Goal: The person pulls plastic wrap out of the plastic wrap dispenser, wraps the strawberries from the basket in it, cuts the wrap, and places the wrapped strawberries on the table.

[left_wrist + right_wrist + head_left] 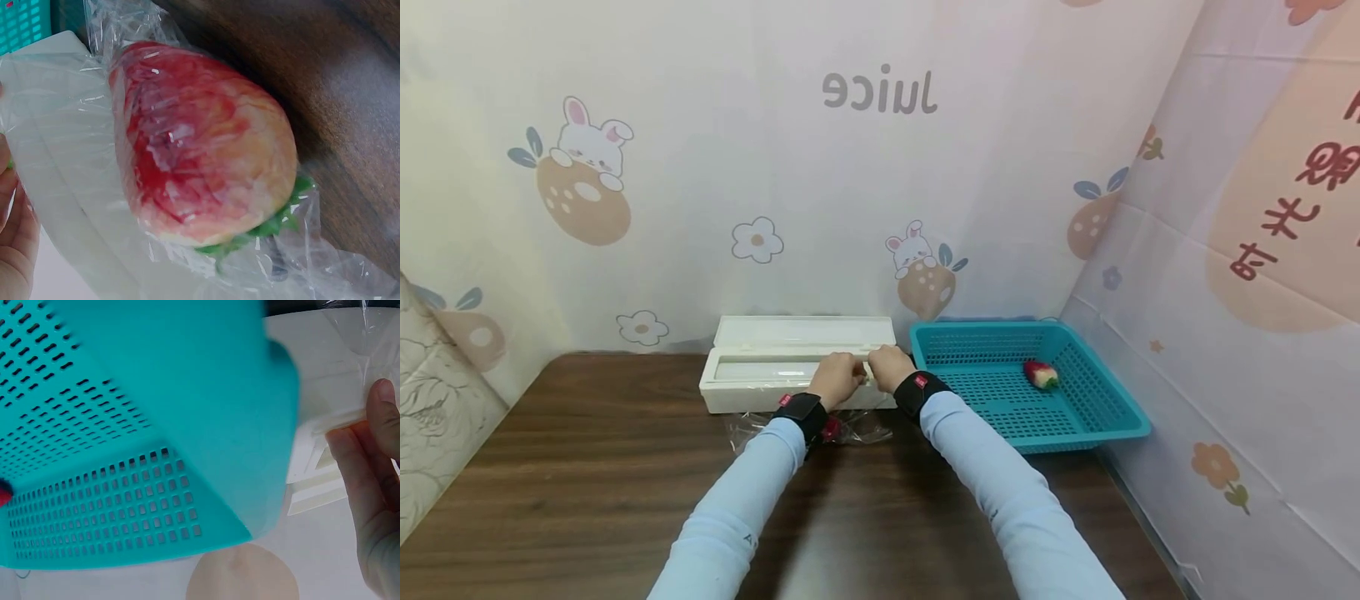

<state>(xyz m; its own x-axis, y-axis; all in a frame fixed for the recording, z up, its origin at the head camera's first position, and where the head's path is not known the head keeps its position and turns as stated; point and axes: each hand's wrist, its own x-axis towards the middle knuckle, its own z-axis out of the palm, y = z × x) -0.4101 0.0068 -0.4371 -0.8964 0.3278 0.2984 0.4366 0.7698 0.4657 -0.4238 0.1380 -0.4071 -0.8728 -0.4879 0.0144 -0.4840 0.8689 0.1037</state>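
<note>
A white cling film dispenser box [760,395] stands on the table with its lid raised. At its right part, my left hand [837,381] and right hand [891,368] are close together, fingers curled. In the right wrist view, the thumb and fingers of the right hand [372,469] pinch clear cling film [357,331] at the box edge. The left hand [17,250], only partly seen in its wrist view, grips the film near its edge. A red and cream strawberry [200,144] with green leaves lies under clear film before the box, mostly hidden by the left wrist in the head view.
A teal perforated basket [1105,429] stands right of the box, close to the right hand. Another strawberry [1040,374] lies inside it. Behind them hangs a printed curtain [820,183]. Dark wooden table [587,483] extends to the left and front.
</note>
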